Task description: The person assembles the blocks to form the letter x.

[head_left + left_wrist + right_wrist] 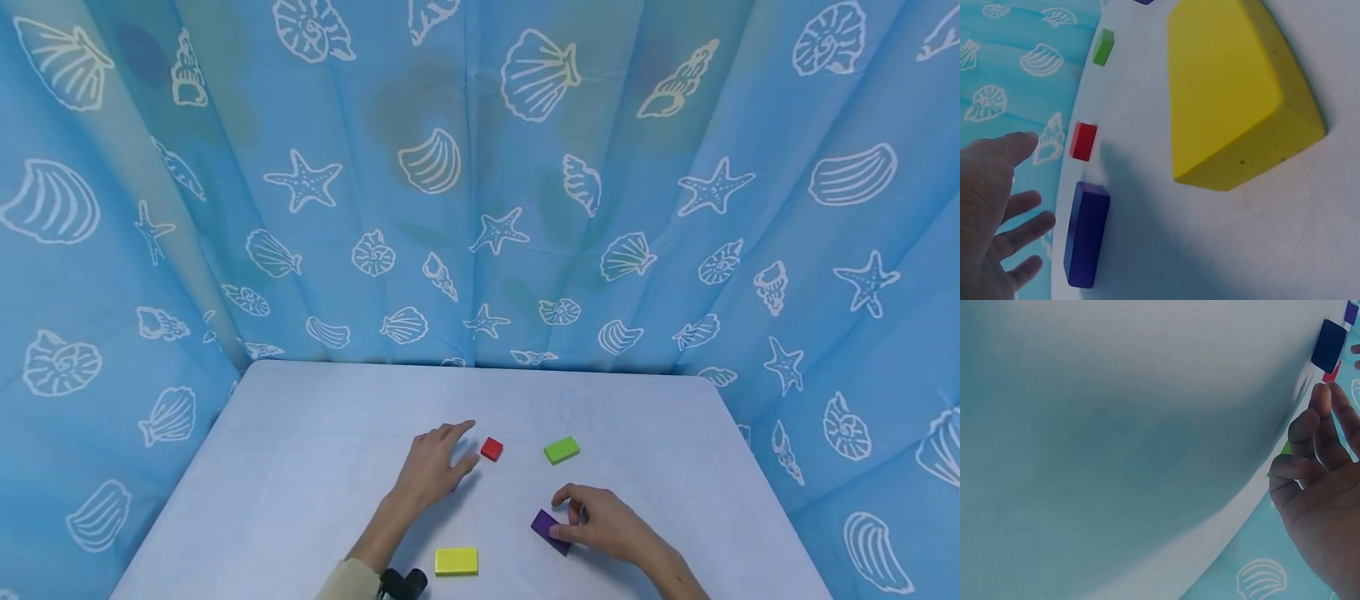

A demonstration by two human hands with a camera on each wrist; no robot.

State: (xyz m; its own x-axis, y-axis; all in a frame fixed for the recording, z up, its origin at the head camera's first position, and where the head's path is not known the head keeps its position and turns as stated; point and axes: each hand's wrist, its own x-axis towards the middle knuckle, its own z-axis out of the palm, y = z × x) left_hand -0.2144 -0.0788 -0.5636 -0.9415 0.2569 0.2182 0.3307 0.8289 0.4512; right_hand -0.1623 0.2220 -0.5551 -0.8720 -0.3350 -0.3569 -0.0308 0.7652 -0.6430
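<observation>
My left hand (435, 467) is spread over the table, fingers and thumb apart, holding nothing. A small red block (492, 449) lies just beyond its thumb. Mostly hidden under that hand in the head view is a purple block (1087, 236), which shows plainly in the left wrist view. My right hand (603, 523) has loosely bent fingers beside a second purple block (547, 530) lying flat on the table. Its thumb overlaps this block in the head view, but the right wrist view shows the fingers (1304, 428) apart from the dark block.
A yellow block (456, 562) lies near the table's front, between the two forearms. Farther back on the right is a green block (562, 450). The white table (315, 433) is bordered by a blue shell-patterned curtain (465, 200). A dark device is strapped to the left wrist.
</observation>
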